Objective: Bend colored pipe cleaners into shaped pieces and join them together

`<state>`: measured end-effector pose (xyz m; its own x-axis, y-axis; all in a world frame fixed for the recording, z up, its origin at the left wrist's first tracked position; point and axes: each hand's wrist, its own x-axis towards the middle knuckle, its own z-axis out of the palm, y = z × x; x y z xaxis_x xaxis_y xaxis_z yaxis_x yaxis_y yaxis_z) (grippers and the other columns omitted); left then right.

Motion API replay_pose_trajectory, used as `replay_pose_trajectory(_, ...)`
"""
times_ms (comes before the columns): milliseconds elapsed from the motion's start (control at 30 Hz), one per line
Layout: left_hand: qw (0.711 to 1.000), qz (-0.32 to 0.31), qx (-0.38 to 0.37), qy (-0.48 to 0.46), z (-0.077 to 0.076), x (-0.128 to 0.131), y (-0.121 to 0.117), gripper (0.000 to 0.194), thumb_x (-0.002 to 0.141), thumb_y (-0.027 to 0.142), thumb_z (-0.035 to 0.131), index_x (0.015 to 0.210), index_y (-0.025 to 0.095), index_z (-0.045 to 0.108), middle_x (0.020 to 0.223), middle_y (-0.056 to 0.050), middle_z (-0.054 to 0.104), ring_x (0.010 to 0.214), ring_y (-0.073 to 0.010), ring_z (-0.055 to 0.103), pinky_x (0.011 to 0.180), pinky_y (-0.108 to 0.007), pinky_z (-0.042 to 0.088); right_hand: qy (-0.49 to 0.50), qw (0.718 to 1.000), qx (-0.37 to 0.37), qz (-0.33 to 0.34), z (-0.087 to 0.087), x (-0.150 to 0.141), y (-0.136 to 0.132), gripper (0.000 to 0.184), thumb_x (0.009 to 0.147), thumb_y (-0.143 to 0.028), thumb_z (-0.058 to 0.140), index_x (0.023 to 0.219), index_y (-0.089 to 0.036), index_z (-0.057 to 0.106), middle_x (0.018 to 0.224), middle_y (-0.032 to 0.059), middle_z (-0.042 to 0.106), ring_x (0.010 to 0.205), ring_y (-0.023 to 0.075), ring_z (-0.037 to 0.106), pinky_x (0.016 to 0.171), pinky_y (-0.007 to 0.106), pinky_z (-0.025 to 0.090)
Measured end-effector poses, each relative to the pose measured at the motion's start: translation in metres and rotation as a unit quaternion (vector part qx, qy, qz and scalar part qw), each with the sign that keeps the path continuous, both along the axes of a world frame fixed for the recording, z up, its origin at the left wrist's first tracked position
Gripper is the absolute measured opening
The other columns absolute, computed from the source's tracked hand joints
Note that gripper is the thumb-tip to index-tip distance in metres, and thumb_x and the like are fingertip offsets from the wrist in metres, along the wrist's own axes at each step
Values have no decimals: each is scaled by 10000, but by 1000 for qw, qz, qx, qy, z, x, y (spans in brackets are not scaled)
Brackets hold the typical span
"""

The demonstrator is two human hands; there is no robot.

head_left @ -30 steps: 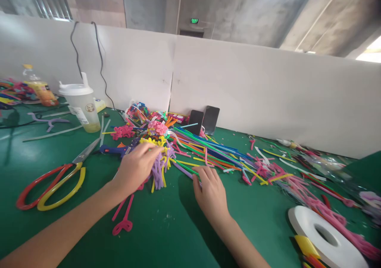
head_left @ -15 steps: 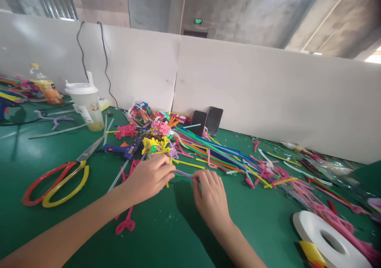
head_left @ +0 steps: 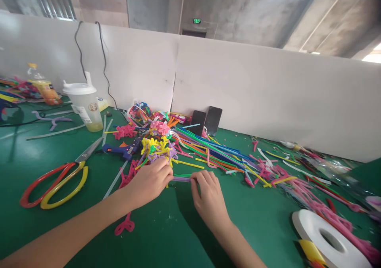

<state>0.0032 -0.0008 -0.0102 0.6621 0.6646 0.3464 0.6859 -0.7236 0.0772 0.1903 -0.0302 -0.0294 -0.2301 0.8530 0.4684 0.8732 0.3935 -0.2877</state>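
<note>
A short purple pipe cleaner point(head_left: 181, 179) stretches level between my two hands, just above the green table. My left hand point(head_left: 154, 180) is closed on its left end, and my right hand point(head_left: 208, 188) pinches the right end. Its ends are hidden in my fingers. Right behind my left hand lie yellow and purple pipe-cleaner flowers point(head_left: 156, 147). A pink pipe-cleaner shape point(head_left: 125, 224) rests under and in front of my left forearm. Beyond my right hand runs a bundle of loose pipe cleaners point(head_left: 220, 153) in several colours.
Large scissors point(head_left: 64, 177) and a blue glue gun point(head_left: 120, 151) lie to the left. A lidded cup point(head_left: 86, 109) stands behind them. Two phones point(head_left: 213, 120) lean near the white partition point(head_left: 268, 97). A white tape roll point(head_left: 312, 228) sits at the right front.
My left hand has shifted slightly down and left. The purple pipe cleaner between my hands now looks level and thicker, where before it slanted. The view has moved a little.
</note>
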Motion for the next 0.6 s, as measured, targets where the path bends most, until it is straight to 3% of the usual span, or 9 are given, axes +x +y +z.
replay_pose_trajectory(133,995,21,-86,-47,1,3,-5,166,856,284,379,771,170,465,758,5,519,665,-126,507,528,-242,349,-56,998,29,8,1,-2,-2,130,836,-217,393,792,-190,512,741,37,518,720,175,449,691,315,308)
replay_pose_trajectory(300,987,1,-131,-92,2,5,-8,111,846,254,402,791,180,465,720,23,542,650,-118,518,544,-237,347,-72,995,48,54,3,-6,-6,124,836,-220,410,830,-195,531,754,40,523,702,167,447,655,292,313)
replay_pose_trajectory(600,1000,9,4,-28,5,0,-4,218,849,186,347,747,163,538,754,-37,513,727,-166,486,620,-286,372,-17,997,31,63,4,-6,-8,153,838,-175,394,847,-180,547,801,66,520,731,178,442,634,302,333)
